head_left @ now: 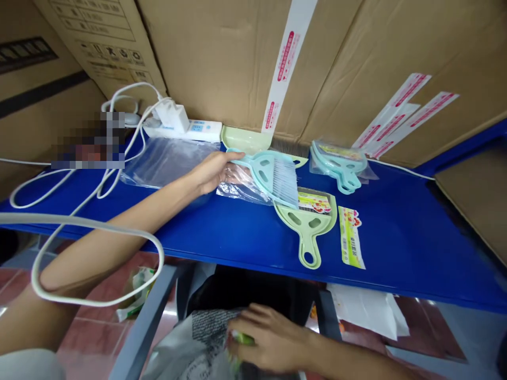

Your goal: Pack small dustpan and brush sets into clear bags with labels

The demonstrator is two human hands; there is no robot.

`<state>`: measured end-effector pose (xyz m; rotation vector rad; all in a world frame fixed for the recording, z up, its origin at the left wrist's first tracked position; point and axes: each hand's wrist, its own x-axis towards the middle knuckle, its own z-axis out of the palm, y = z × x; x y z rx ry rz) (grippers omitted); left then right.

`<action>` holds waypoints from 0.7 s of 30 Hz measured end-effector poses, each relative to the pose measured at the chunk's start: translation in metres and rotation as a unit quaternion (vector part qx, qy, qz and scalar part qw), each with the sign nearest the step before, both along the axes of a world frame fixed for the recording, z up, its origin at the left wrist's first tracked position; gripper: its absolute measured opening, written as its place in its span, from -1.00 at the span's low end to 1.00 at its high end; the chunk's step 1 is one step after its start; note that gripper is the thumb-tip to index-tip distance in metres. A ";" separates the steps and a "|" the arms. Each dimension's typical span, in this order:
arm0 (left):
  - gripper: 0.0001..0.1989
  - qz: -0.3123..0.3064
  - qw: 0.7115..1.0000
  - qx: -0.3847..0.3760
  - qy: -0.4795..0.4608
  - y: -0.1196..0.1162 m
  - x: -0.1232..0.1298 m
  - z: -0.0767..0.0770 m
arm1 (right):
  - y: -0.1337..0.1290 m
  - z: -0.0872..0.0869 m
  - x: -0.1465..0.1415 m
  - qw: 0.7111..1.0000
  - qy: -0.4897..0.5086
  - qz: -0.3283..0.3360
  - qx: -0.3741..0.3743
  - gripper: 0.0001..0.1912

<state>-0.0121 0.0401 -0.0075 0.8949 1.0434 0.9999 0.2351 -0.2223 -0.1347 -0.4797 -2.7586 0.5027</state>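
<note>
My left hand point(216, 171) reaches over the blue table and grips the handle of a light blue brush point(273, 171), its bristles pointing right. Clear plastic point(241, 184) lies beneath that brush. Low over my lap, my right hand point(265, 338) is closed around a small green item point(242, 338), mostly hidden by the fingers. A green dustpan with a brush point(307, 232) and a yellow label card on it sits near the front edge. Beside it lies another label card point(350, 237). A bagged light blue set point(338, 161) rests farther back.
A green dustpan point(245, 140) and a dark-bristled brush point(291, 150) lie against the cardboard point(237, 63). Clear bags point(170, 158) and a power strip point(206, 130) are at left. A white cable point(99, 301) loops across my left arm.
</note>
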 end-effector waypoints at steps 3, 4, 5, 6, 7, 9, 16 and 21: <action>-0.76 0.023 1.000 0.005 -0.007 -0.002 0.003 0.002 | 0.026 0.095 0.029 0.999 0.047 -0.010 0.020 -0.79; -0.77 0.024 1.000 0.012 -0.015 -0.003 0.004 0.005 | 0.042 0.124 0.042 0.992 0.095 -0.054 0.067 -0.77; -0.78 0.025 0.999 0.020 -0.025 -0.004 0.004 0.007 | 0.062 0.151 0.054 0.977 0.124 -0.113 0.133 -0.72; -0.80 0.024 0.999 0.027 -0.035 -0.005 0.004 0.011 | 0.084 0.174 0.066 0.950 0.157 -0.166 0.211 -0.68; -0.81 0.021 0.998 0.030 -0.045 -0.006 0.004 0.014 | 0.107 0.193 0.077 0.913 0.193 -0.230 0.275 -0.65; -0.80 0.011 0.998 0.025 -0.061 -0.007 0.004 0.019 | 0.153 0.220 0.092 0.801 0.299 -0.349 0.384 -0.64; -0.77 -0.017 0.994 0.004 -0.112 -0.004 0.003 0.015 | 0.222 0.201 0.085 0.864 0.263 -0.296 0.310 -0.71; -0.79 -0.012 0.992 0.022 -0.121 -0.003 -0.002 0.014 | 0.224 0.170 0.087 0.950 0.150 -0.201 0.185 -0.71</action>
